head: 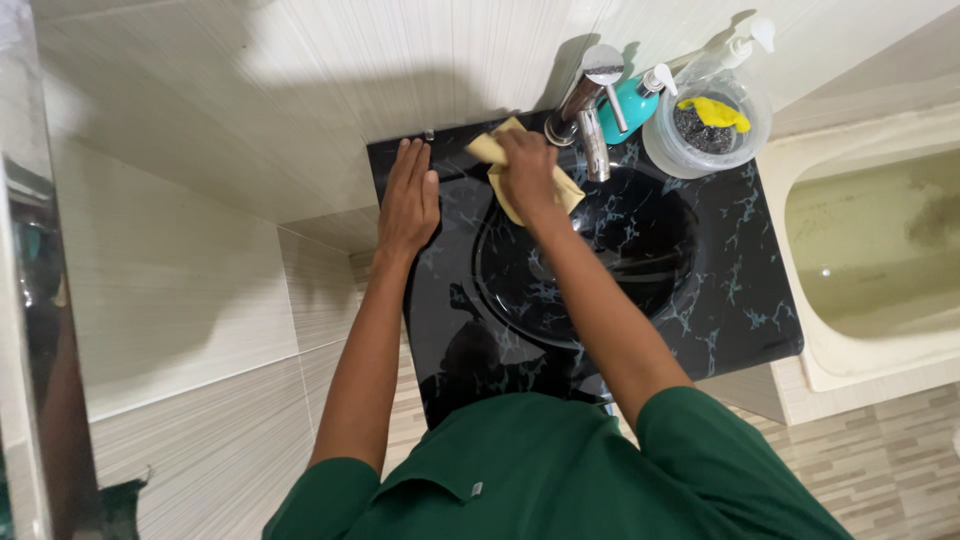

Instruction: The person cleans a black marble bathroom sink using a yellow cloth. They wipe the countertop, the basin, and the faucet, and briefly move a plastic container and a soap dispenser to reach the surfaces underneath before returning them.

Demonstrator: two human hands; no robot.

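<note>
1. The right hand (527,165) presses a yellow cloth (500,175) on the black washbasin top (730,290), at the back rim of the round bowl (640,250), just left of the chrome tap (590,110). The fingers are curled together over the cloth and clamp it against the surface.
2. The left hand (408,200) lies flat on the left edge of the washbasin top, fingers straight and close together, holding nothing.
3. To wipe well here, I think the cloth should stay flat and spread under the palm, with even pressure, and follow the curve of the rim around the base of the tap, where dirt collects. The flat left hand gives good support for the body.
4. The washbasin top is glossy black with pale green veins like marble; it reflects the person, so streaks may show easily. The bowl is smooth and round.
5. The cloth looks soft and thin, folded with loose corners.
6. Behind the tap stand a teal pump bottle (632,105) and a clear round container (708,130) with a dark scrubber and a yellow piece inside. The wall tiles (200,150) are pale with fine lines.
</note>
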